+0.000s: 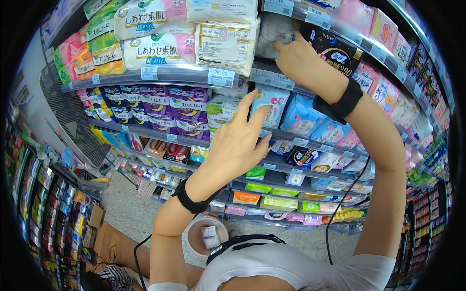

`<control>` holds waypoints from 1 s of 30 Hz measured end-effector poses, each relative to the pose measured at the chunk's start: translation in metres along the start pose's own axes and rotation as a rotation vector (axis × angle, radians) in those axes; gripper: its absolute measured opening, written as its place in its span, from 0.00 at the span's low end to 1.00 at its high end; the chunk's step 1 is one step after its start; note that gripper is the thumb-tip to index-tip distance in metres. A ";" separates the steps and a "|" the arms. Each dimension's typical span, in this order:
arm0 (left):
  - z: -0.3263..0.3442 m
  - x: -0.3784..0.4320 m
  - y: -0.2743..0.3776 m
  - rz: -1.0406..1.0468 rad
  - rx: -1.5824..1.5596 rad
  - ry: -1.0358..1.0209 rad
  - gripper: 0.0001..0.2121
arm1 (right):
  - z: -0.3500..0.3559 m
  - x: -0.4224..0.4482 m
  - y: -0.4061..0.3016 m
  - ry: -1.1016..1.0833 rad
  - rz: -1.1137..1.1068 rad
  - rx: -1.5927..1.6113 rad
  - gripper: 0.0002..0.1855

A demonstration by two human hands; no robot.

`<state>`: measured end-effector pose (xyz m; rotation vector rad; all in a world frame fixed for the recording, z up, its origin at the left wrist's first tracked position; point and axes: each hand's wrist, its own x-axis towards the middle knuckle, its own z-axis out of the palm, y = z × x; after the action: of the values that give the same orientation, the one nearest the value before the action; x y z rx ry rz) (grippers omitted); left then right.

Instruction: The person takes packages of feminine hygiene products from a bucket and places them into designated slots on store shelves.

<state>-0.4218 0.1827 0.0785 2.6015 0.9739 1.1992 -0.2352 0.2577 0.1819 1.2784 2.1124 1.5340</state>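
Note:
On the upper shelf my right hand (pixel 304 60) reaches into a gap, its fingers against a dim greyish-white plastic pack (pixel 273 32). Its grip is partly hidden, so I cannot tell whether it holds the pack. A black sanitary-pad pack (pixel 336 51) stands just right of that hand. Lower down, my left hand (pixel 236 140) is held with spread fingers in front of the second shelf, nothing in it. Its fingertips overlap a light-blue pad pack (pixel 275 103) in the picture; contact is unclear. A white and green pack (pixel 220 111) is partly behind this hand.
White pad packs (pixel 158 49) are stacked at upper left, above purple packs (pixel 189 105). Price tags line the shelf edge (pixel 189 74). A round bin (pixel 190 236) with two small packs stands on the floor. Cables hang by both arms. Another person (pixel 113 274) is low at bottom left.

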 end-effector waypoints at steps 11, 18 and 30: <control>0.013 -0.002 -0.009 -0.016 -0.017 -0.046 0.23 | 0.022 0.020 0.013 -0.178 0.019 0.156 0.10; 0.005 -0.017 -0.021 -0.079 -0.047 -0.064 0.23 | 0.006 0.028 0.022 -0.158 0.019 0.196 0.04; -0.007 -0.095 -0.073 -0.363 -0.423 -0.086 0.21 | 0.019 0.022 0.018 0.136 0.109 0.010 0.06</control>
<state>-0.5095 0.1825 -0.0044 2.0291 0.9924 1.0525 -0.2270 0.2874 0.1958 1.3490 2.1666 1.7029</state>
